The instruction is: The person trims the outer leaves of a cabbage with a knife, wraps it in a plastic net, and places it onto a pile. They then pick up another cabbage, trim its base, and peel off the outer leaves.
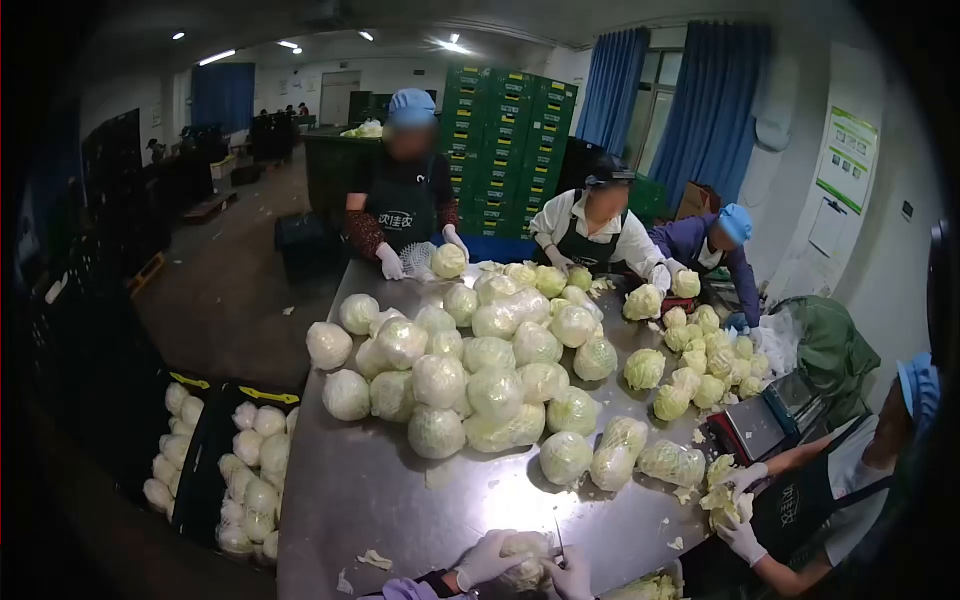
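While the left hand (487,562) cups the cabbage (526,560) from its nine o'clock side, the right hand (572,575) sits at four o'clock, pinching what looks like a knife (559,536), its thin blade standing up beside the cabbage! How the fingers wrap the handle, I can't tell; the glove hides it. That cabbage is down at six o'clock on the steel table (345,480), near the close edge, gripped from both sides.

And here's the danger: the blade is mighty close to those gloved fingers. Should the cabbage twist, or the edge skid over a slick outer leaf, a nick to the left glove looks the likeliest slip (thin gloves, by the look of them, would be little protection). Ease the left hand's pressure and the round cabbage could roll toward the edge.

Up at twelve o'clock, the pile of cabbages (495,393) is stacked more than one deep; one nudge and a top one might tumble. Out at two o'clock, a co-worker's gloved hand (741,540) works among loose leaves (720,495), well apart from the knife.
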The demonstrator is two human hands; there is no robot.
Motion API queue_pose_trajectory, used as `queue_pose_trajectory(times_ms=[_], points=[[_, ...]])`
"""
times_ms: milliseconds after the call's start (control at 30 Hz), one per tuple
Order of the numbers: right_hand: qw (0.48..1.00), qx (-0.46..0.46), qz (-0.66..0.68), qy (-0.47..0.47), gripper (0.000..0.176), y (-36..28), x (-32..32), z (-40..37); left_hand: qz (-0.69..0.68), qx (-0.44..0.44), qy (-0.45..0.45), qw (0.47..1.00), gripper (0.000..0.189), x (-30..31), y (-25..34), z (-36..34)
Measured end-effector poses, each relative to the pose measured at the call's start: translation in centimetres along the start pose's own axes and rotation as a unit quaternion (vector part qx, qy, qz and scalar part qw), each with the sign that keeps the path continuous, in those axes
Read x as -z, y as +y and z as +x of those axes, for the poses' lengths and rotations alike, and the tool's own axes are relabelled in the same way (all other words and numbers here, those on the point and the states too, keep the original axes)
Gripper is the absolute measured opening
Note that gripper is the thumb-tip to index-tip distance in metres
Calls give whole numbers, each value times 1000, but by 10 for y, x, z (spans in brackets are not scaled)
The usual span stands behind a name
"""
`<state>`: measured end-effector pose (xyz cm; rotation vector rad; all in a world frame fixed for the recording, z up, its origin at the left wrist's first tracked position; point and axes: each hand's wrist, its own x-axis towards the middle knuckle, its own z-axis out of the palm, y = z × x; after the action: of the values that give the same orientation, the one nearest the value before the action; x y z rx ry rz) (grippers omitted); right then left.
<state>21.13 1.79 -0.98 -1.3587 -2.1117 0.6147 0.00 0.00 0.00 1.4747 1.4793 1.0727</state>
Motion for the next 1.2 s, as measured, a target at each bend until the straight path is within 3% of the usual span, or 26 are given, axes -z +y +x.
queue_pose_trajectory(times_ms=[67, 100, 133, 167, 200, 233, 267, 300, 333, 367, 400, 433, 467, 500, 567, 600, 633, 667, 700, 733, 767, 867, 1000, 1067, 1133, 1200], points=[[999, -28, 2, 34, 24, 14, 7, 3, -47, -85, -68, 993, 53, -3, 21, 22], [998, -26, 20, 45, 24, -20, -2, -15, -26, -88, -71, 993, 53, 15, 15, -1], [973, -150, 175, -3, 24, -42, 22, -16, 0, -133, -84, 988, 43, 5, 6, 0], [910, -262, 319, -50, 23, -63, 50, -12, 26, -183, -92, 978, 33, -4, 5, 9], [808, -364, 453, -98, 23, -75, 66, -7, 24, -190, -88, 977, 33, -6, 17, 10], [812, -357, 452, -96, 23, -79, 73, 1, 88, -129, -201, 967, 43, -2, 33, 8], [682, -387, 618, -60, 22, -81, 79, 9, 150, -63, -310, 937, 63, -1, 47, 5], [517, -401, 756, -25, 22, -83, 83, 11, 152, -67, -307, 937, 63, -7, 50, -3], [519, -396, 757, -24, 22, -85, 82, 12, 112, -155, -191, 963, 49, -14, 51, -12], [535, -404, 738, -83, 21, -88, 79, 13, 69, -241, -71, 966, 36, -21, 53, -21], [549, -410, 715, -140, 19, -90, 76, 13, -1, -134, -85, 987, 20, -13, 81, -28], [561, -415, 689, -196, 17, -91, 72, 12, 1, -139, -87, 986, 20, -14, 78, -27], [747, -259, 609, -66, 14, -66, 50, 0, 41, -157, -56, 985, 20, -15, 68, -27], [746, -254, 613, -54, 14, -76, 58, 0, 82, -177, -28, 980, 21, -13, 62, -25], [774, -300, 545, -118, 13, -105, 82, -7, 116, -185, -64, 974, 22, -5, 67, -20], [845, -243, 466, -98, 16, -84, 65, -6, 123, -159, -20, 979, 19, -12, 58, -19], [842, -247, 473, -78, 16, -97, 75, -8, 130, -131, 24, 983, 17, -21, 43, -20], [841, -302, 439, -91, 17, -122, 96, -7, 192, -196, 40, 961, 16, -33, 9, -13], [837, -355, 402, -108, 19, -135, 107, -7, 194, -205, 27, 959, 16, -30, 8, -12], [878, -178, 445, 23, 22, -120, 78, -4, 99, -189, 21, 977, 16, -26, 11, -10], [900, -159, 405, 21, 23, -100, 64, -5, 3, -169, 16, 986, 16, -24, 14, -7], [952, -124, 280, 19, 23, -66, 39, -2, 51, -228, 5, 972, 16, -27, 2, -11], [981, -69, 179, 31, 25, -24, 9, -9, 139, -267, -21, 953, 19, -60, -106, 15], [990, -29, 134, 43, 26, -7, -6, -16, -104, -48, -128, 985, 28, -70, -143, 30], [992, 22, 96, 74, 27, 7, -26, -26, -115, -23, -99, 988, 26, -59, -157, 32], [984, 32, 124, 123, 27, 12, -46, -28, -133, 0, -15, 991, 24, -22, -80, 21]])
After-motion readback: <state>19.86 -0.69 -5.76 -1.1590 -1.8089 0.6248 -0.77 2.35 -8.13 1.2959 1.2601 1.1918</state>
